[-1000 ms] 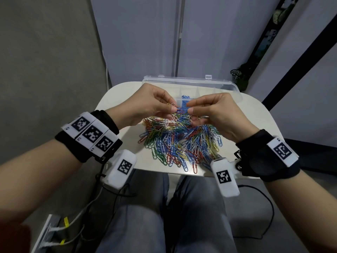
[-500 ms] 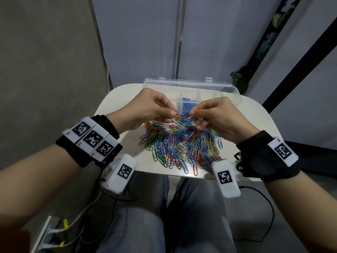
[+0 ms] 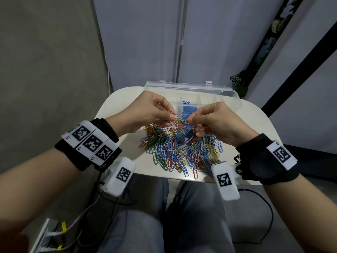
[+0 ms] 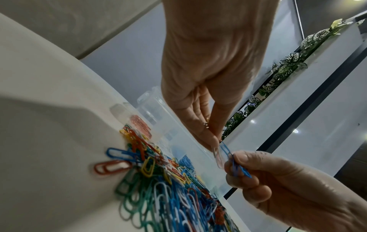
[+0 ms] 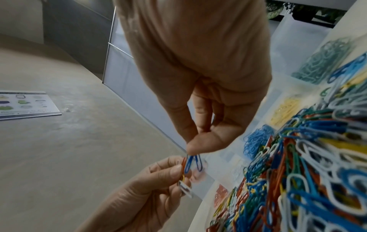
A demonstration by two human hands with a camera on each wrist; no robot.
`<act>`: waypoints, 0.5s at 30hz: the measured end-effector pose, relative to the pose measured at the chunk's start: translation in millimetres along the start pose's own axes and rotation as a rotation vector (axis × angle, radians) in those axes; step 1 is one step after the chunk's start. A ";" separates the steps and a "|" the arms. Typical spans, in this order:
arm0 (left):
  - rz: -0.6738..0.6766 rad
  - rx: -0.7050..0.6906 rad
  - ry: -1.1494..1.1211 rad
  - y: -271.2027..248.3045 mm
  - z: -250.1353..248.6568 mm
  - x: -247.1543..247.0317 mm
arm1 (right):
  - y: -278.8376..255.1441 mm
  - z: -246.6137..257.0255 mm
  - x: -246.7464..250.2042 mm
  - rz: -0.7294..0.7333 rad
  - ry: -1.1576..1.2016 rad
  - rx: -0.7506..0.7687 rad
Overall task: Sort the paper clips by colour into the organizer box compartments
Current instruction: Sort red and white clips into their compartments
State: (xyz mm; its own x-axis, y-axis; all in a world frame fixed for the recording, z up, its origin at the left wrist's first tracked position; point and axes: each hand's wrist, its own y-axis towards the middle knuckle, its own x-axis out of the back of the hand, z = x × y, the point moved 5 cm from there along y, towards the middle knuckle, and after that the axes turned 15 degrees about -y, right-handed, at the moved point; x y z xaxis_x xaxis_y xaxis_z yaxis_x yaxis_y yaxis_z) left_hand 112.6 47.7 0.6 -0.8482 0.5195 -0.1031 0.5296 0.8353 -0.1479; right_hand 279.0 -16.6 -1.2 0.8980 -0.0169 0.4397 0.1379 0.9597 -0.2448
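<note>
A heap of mixed-colour paper clips lies on the small white table. Behind it stands the clear organizer box, lid up. Its compartments hold blue clips, green clips, yellow clips and red clips. My left hand pinches a small bunch of white, red and yellow clips above the heap's far edge. My right hand pinches blue clips right against the left fingertips. The two bunches touch; I cannot tell whether they are hooked together.
The table's near edge runs just above my knees. A grey partition rises behind the box, and a plant stands at the back right. Cables and a power strip lie on the floor at lower left.
Both hands stay close together above the far side of the heap. Their fingertips have shifted a little, and a white clip now sticks up from the left fingers.
</note>
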 end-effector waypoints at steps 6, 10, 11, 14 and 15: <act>0.000 0.017 0.006 -1.2 5.5 7.4 | 0.6 8.4 15.0 -0.111 -0.200 0.094; 0.005 0.022 -0.016 -1.1 5.4 7.8 | 11.0 26.7 33.5 -0.331 -0.303 0.186; 0.003 0.022 -0.026 -1.2 4.7 7.4 | 15.9 32.2 38.8 -0.401 -0.343 0.208; 0.002 0.017 -0.064 -1.9 3.4 5.8 | 31.9 47.3 48.7 -0.534 -0.447 0.252; 0.002 0.017 -0.073 -1.8 2.9 5.8 | 37.8 49.9 49.1 -0.543 -0.471 0.251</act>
State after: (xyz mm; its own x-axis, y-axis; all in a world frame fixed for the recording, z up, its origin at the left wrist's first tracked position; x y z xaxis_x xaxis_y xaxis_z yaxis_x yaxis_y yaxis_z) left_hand 106.7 48.7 -2.6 -0.8443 0.5066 -0.1746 0.5322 0.8306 -0.1639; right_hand 307.4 32.8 54.3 0.4500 -0.4378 0.7784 0.3602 0.8865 0.2904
